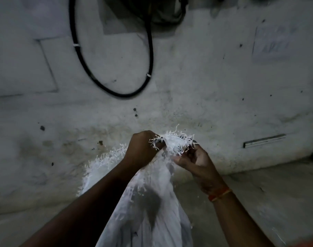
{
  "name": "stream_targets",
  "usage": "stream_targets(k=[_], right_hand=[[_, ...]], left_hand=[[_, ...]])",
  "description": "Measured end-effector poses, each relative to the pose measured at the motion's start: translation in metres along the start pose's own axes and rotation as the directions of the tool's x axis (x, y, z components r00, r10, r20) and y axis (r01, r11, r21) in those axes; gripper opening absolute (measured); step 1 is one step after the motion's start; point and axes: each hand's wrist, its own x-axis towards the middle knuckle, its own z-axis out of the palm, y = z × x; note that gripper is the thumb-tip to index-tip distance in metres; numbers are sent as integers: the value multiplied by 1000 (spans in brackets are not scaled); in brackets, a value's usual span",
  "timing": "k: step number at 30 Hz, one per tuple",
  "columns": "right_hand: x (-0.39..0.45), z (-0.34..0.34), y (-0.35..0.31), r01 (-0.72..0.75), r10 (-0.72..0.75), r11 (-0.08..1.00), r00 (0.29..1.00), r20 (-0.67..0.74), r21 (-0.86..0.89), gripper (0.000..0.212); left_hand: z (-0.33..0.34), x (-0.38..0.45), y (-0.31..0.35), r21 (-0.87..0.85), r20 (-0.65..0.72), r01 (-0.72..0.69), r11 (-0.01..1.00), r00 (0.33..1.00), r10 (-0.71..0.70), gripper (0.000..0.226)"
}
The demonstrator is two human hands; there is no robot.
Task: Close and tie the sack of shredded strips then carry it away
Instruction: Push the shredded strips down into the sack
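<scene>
Gathering sack (148, 202) mouth at lower centre | left hand (142, 150) grip closed on frayed edge, right hand (195, 161) pinches it | next: twist and knot, I judge

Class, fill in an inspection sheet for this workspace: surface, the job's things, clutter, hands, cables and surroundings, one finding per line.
Surface: grey concrete floor, dusty.
Job's things: white sack, its frayed mouth gathered between the hands; no finished knot visible.
Clutter: loose white shreds stick out beside the left forearm.
Hands: left hand grips the gathered mouth; right hand holds it with curled fingers; orange band on the right wrist.
Cables: black cable loops down the wall, with white ties.
Surroundings: stained white wall; metal strip low on it.
</scene>
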Motion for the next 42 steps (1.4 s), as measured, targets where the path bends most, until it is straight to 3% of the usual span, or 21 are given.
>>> stream_targets(k=[6,10,14,21,24,30,33,37,40,42], right_hand=[[33,36,-22,17,-19,986,1000,-11,-168,61],[52,51,-25,5,11,930,999,42,-368,48],[68,59,-23,-19,24,872,1000,6,-490,23],[59,58,-30,-48,15,869,997,-70,-492,20],[58,54,-27,-19,-12,850,998,-56,-526,23],[41,77,-35,-75,50,946,995,-89,-316,21],[37,91,-35,-42,59,952,997,48,-305,27],[39,104,-22,125,4,862,967,253,-491,80],[45,102,-9,250,-88,742,956,280,-622,56],[46,100,-9,210,-71,779,966,249,-590,51]], left_hand=[[-33,13,-6,76,14,50,996,999,-52,35],[-46,14,-8,21,61,126,992,990,-127,34],[-57,7,-13,-22,47,119,993,992,-118,28],[-67,-11,-34,72,134,97,993,985,-106,37],[-69,-15,-40,79,128,139,987,981,-148,26],[-66,-13,-33,-4,74,176,984,982,-175,34],[-57,-9,-23,24,37,171,985,984,-172,30],[-52,-5,-21,124,17,139,983,990,-142,24],[-48,-9,-30,113,-9,33,993,999,-32,16],[-45,-15,-36,76,-39,-61,995,997,64,16]])
